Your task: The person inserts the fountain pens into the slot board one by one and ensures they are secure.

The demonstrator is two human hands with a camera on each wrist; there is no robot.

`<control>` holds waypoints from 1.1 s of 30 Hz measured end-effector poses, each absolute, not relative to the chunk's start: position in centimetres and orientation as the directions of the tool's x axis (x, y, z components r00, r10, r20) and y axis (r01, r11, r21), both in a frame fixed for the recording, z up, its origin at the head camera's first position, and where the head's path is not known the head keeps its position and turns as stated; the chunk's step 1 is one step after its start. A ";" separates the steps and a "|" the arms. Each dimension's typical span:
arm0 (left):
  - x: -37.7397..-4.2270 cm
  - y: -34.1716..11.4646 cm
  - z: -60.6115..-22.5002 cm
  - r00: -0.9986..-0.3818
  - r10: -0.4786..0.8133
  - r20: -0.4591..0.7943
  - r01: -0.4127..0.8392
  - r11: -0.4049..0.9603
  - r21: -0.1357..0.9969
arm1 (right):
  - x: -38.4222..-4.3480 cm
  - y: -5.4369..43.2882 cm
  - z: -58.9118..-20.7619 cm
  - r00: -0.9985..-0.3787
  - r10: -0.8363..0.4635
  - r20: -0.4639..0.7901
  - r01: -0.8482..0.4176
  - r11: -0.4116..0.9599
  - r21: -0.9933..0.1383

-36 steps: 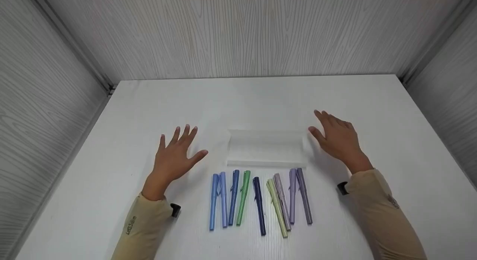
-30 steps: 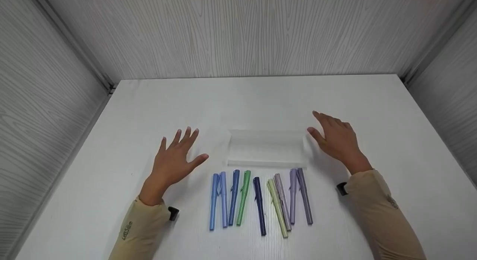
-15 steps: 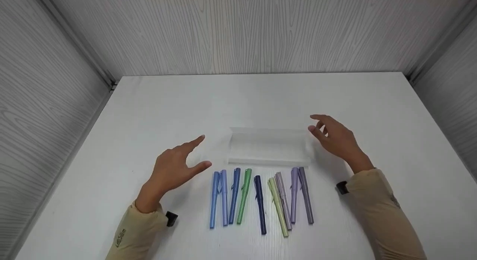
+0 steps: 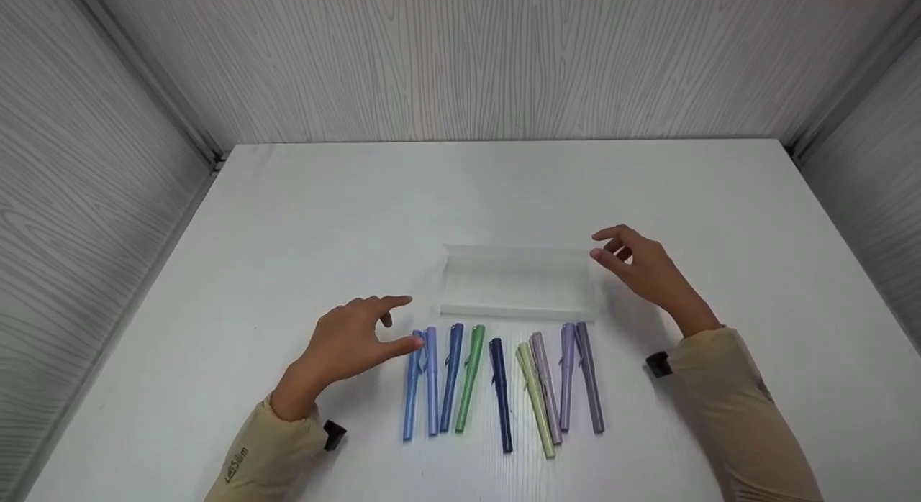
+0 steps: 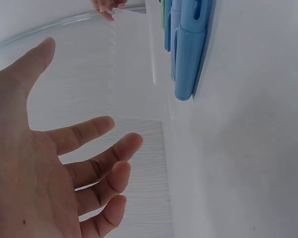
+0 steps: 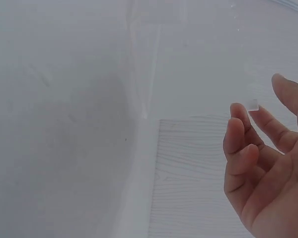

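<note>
Your left hand (image 4: 351,341) had moved nearer and right, fingers parted, holding nothing, its thumb above the far end of the leftmost slim light-blue pen (image 4: 410,398), which ran near-to-far on the white worktop (image 4: 324,200). Your right hand (image 4: 642,268), thumb and fingers apart, was farther off.

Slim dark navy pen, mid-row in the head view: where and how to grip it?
On the slim dark navy pen, probably the plain barrel below the clip, from straight above, pinching left and right sides: it lies flat, and bare white table separates it from the slim green pen and slim pale yellow-green pen.
</note>
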State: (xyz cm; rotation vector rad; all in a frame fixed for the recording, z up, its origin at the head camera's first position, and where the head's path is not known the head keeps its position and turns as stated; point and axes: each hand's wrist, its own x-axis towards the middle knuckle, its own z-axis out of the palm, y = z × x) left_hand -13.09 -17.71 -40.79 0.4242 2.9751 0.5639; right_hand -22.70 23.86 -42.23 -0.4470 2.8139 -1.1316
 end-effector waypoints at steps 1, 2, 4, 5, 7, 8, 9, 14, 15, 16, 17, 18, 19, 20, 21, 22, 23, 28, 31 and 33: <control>-13.0 -17.6 -40.8 -0.956 0.288 -0.044 0.253 0.895 0.368 | -22.7 23.8 -42.2 -0.954 -0.297 0.041 -0.241 0.681 -0.691; -13.0 -17.6 -40.9 -0.954 0.294 -0.057 0.255 0.896 0.364 | -22.7 23.8 -42.2 -0.954 -0.297 0.043 -0.243 0.679 -0.693; -13.0 -17.4 -41.0 -0.950 0.302 -0.084 0.254 0.899 0.357 | -22.7 23.8 -42.2 -0.955 -0.294 0.042 -0.239 0.678 -0.695; -13.0 -17.3 -41.1 -0.948 0.304 -0.099 0.252 0.901 0.352 | -22.7 23.7 -42.2 -0.955 -0.292 0.043 -0.239 0.677 -0.696; -13.0 -17.1 -41.2 -0.945 0.303 -0.125 0.244 0.904 0.350 | -22.6 23.8 -42.0 -0.958 -0.283 0.046 -0.232 0.671 -0.704; -13.1 -17.0 -41.2 -0.943 0.303 -0.138 0.239 0.905 0.352 | -22.6 23.8 -41.9 -0.960 -0.277 0.048 -0.228 0.667 -0.709; -13.1 -16.9 -41.3 -0.942 0.301 -0.151 0.233 0.906 0.353 | -22.6 23.8 -41.9 -0.961 -0.271 0.048 -0.223 0.664 -0.714; -13.2 -16.6 -41.8 -0.928 0.302 -0.218 0.211 0.908 0.363 | -22.5 23.7 -41.8 -0.965 -0.258 0.048 -0.212 0.661 -0.719; -13.2 -16.5 -41.9 -0.925 0.301 -0.232 0.205 0.909 0.363 | -22.5 23.7 -41.8 -0.965 -0.260 0.047 -0.213 0.661 -0.719; -13.2 -16.5 -42.1 -0.921 0.302 -0.245 0.201 0.909 0.364 | -22.6 23.7 -41.8 -0.964 -0.262 0.047 -0.215 0.660 -0.720; -13.2 -16.4 -42.1 -0.918 0.302 -0.256 0.197 0.910 0.365 | -22.6 23.6 -41.9 -0.963 -0.264 0.050 -0.218 0.658 -0.721; -13.1 -16.4 -42.2 -0.916 0.300 -0.265 0.192 0.910 0.367 | -22.6 23.6 -41.9 -0.963 -0.266 0.052 -0.220 0.655 -0.723; -13.1 -16.4 -42.2 -0.914 0.301 -0.272 0.190 0.910 0.367 | -22.6 23.6 -41.9 -0.962 -0.267 0.055 -0.222 0.652 -0.725; -13.1 -16.4 -42.3 -0.912 0.300 -0.279 0.188 0.911 0.367 | -22.6 23.6 -42.0 -0.961 -0.269 0.059 -0.225 0.648 -0.727; -13.1 -16.4 -42.3 -0.910 0.301 -0.286 0.187 0.913 0.363 | -22.6 23.6 -42.0 -0.961 -0.270 0.063 -0.229 0.646 -0.728; -13.1 -16.3 -42.3 -0.907 0.303 -0.294 0.189 0.914 0.359 | -22.6 23.6 -42.0 -0.961 -0.270 0.064 -0.230 0.644 -0.730; -13.1 -16.3 -42.3 -0.904 0.304 -0.301 0.189 0.916 0.355 | -22.6 23.7 -42.0 -0.961 -0.270 0.065 -0.230 0.642 -0.731; -13.1 -16.1 -42.5 -0.895 0.300 -0.330 0.186 0.924 0.334 | -22.6 23.6 -42.0 -0.962 -0.264 0.061 -0.223 0.641 -0.734; -13.1 -16.0 -42.6 -0.896 0.296 -0.330 0.183 0.925 0.334 | -22.6 23.6 -42.0 -0.966 -0.255 0.049 -0.208 0.646 -0.734; -13.1 -15.9 -42.7 -0.897 0.290 -0.332 0.174 0.925 0.337 | -22.6 23.5 -42.0 -0.967 -0.250 0.040 -0.198 0.647 -0.737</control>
